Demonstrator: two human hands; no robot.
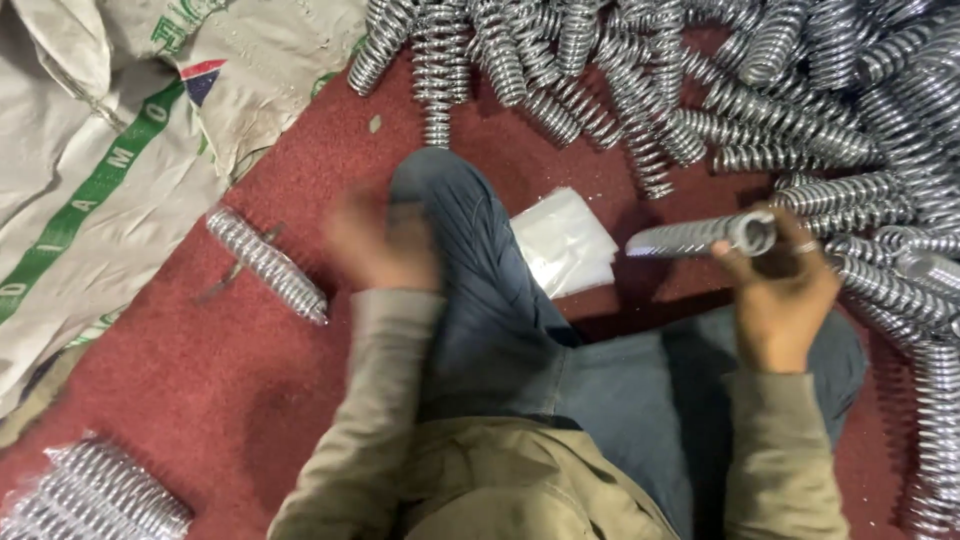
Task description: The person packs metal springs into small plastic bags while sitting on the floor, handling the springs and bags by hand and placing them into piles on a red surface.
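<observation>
My right hand (780,300) grips a shiny metal coil spring (700,236) by its right end and holds it level above my jeans-clad leg (480,290). There is a ring on one finger. My left hand (380,243) is blurred with motion over my knee, holding nothing, fingers loosely apart. A single wrapped spring (268,265) lies on the red carpet to the left of that hand. A stack of clear plastic bags (565,240) lies on the carpet between my legs.
A big heap of loose chrome springs (760,90) covers the carpet at the top and right. A bundle of wrapped springs (95,495) sits at the bottom left. A beige woven sack with green stripes (100,150) fills the upper left.
</observation>
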